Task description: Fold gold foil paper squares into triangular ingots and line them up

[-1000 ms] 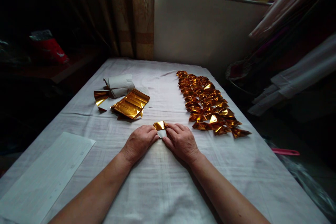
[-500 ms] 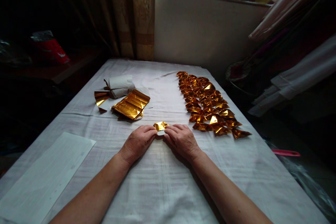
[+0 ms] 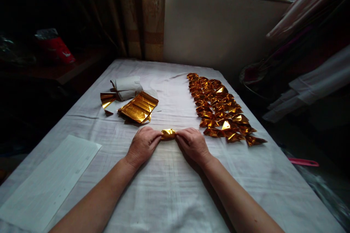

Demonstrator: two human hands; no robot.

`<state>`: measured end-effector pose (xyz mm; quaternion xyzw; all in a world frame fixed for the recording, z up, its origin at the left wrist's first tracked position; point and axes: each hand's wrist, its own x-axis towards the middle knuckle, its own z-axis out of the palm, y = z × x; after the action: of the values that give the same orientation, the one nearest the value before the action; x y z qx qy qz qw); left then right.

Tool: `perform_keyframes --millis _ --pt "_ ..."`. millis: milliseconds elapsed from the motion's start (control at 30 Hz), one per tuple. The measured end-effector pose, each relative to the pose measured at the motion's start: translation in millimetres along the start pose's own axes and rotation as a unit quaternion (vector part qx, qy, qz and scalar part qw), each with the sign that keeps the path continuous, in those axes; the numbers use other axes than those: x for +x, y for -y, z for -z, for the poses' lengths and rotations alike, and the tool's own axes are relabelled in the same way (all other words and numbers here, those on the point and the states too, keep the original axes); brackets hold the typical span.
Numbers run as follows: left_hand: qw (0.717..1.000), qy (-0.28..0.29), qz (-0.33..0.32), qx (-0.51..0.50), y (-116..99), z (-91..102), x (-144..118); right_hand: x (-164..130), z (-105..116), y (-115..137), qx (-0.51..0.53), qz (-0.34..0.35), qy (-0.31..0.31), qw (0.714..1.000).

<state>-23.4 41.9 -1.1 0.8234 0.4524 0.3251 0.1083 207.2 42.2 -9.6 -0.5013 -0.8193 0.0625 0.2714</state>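
A small folded piece of gold foil paper [image 3: 168, 134] is held at its two ends, low over the middle of the cloth. My left hand [image 3: 143, 143] pinches its left end, and my right hand [image 3: 193, 145] pinches the right end. Its visible side is all gold and shaped like an ingot. Beyond my left hand lies a stack of flat gold foil sheets [image 3: 139, 107]. Rows of folded gold foil pieces [image 3: 216, 107] stand to the right, past my right hand.
A white cloth covers the table [image 3: 153, 196]. A white sheet of paper [image 3: 51, 182] lies front left. Crumpled white paper [image 3: 127, 84] and a curled gold strip [image 3: 107, 101] sit behind the foil stack. A pink handle [image 3: 303, 162] shows beyond the right edge.
The pale flap at the near side of the foil piece no longer shows; that side is now gold. My hands have spread slightly to its ends. The view has shifted a little.
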Motion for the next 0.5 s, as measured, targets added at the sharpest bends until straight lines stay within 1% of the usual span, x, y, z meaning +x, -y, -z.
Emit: perform_keyframes --millis 100,200,500 --pt "0.999 -0.001 0.039 0.024 -0.2 -2.6 -1.4 4.3 -4.5 2.8 -0.003 -0.044 0.010 0.999" --pt "0.997 -0.001 0.054 0.052 -0.9 -4.8 -1.7 7.4 -8.2 6.3 -0.016 -0.072 0.006 0.997" --pt "0.993 -0.005 0.062 0.098 -7.8 -7.8 0.3 7.0 -15.4 10.0 -0.043 -0.077 -0.022 0.996"
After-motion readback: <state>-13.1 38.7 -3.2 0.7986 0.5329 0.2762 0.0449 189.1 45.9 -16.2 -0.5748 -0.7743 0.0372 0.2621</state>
